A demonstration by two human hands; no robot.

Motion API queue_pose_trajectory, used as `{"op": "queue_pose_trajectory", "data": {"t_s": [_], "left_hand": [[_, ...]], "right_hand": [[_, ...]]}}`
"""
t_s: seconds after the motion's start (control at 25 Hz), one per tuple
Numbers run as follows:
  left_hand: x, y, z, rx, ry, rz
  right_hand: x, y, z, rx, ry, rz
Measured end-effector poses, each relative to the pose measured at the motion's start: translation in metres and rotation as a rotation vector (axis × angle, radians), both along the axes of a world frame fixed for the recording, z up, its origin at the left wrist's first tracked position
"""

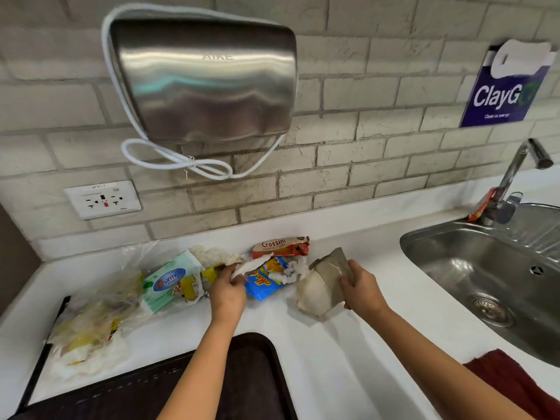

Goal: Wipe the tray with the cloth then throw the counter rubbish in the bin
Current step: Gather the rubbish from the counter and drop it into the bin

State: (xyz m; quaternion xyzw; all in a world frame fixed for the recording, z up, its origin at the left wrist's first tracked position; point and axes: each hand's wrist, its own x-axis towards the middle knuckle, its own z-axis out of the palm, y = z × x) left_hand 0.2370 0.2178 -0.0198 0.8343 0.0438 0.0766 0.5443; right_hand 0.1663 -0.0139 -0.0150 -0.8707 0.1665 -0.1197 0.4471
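A dark brown tray [254,383] lies at the counter's front edge, under my left forearm. A dark red cloth [512,386] sits at the front right, beside the sink. Rubbish is spread along the back of the white counter [348,359]. My left hand [227,291] grips a white torn wrapper [251,265] next to a blue snack packet [262,283]. My right hand [360,287] holds a crumpled brown paper bag [321,286]. A red Crossini packet [281,245] lies behind them. No bin is in view.
A green tissue pack [169,280], yellow wrappers [194,284] and a clear plastic bag with scraps [91,328] lie at the left. A steel sink [491,268] with a tap [515,171] is at the right. A hand dryer [203,80] hangs overhead.
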Motion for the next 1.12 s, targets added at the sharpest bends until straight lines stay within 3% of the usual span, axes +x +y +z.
{"op": "queue_pose_trajectory", "data": {"t_s": [0.28, 0.56, 0.76, 1.12], "left_hand": [[-0.024, -0.003, 0.023, 0.055, -0.057, 0.043], [-0.074, -0.06, 0.045, -0.261, 0.049, -0.183], [-0.142, -0.113, 0.051, -0.356, 0.086, -0.374], [-0.274, -0.162, 0.035, -0.42, 0.167, -0.285]], "right_hand": [[-0.039, -0.026, 0.001, 0.05, 0.076, -0.05], [-0.089, -0.05, 0.027, 0.174, -0.085, -0.068], [-0.154, -0.074, 0.031, 0.24, -0.148, -0.064], [-0.288, -0.129, 0.02, 0.343, -0.159, 0.024]]}}
